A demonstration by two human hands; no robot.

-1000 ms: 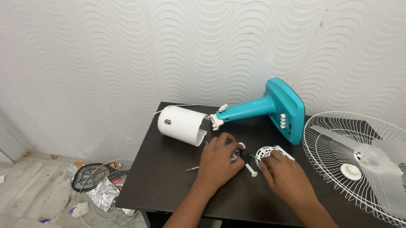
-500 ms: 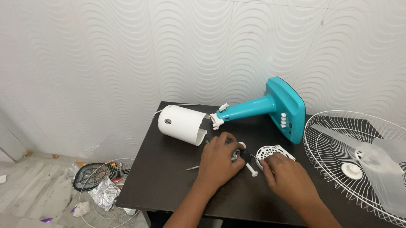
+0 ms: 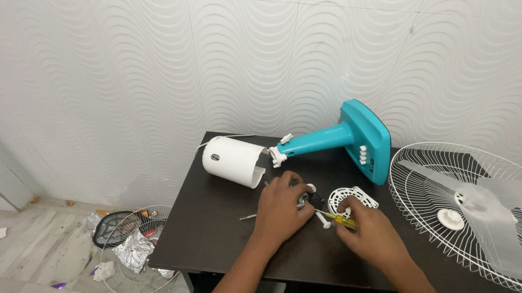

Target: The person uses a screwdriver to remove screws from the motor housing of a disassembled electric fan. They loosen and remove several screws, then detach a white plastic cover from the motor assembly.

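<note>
Left hand point(image 3: 279, 208) clamped palm-down over a small dark metal motor part point(image 3: 306, 198) near the middle of the dark table point(image 3: 212, 235), fingers curled around it. Right hand point(image 3: 370, 230) closed on a yellow-handled screwdriver point(image 3: 337, 218), shaft pointing left toward that part, just beside a small white peg point(image 3: 323, 220). Directly behind the right hand, a round white slotted cover point(image 3: 346, 198) lying flat. Farther back, a white cylindrical housing point(image 3: 234, 159) on its side, touching the end of a teal fan stand point(image 3: 347, 140), also tipped over. At the right edge, a white wire fan guard point(image 3: 471, 210) with a translucent blade point(image 3: 495, 218) resting on it. Down on the floor to the left, another wire guard point(image 3: 134, 248) among crumpled scraps.
</note>
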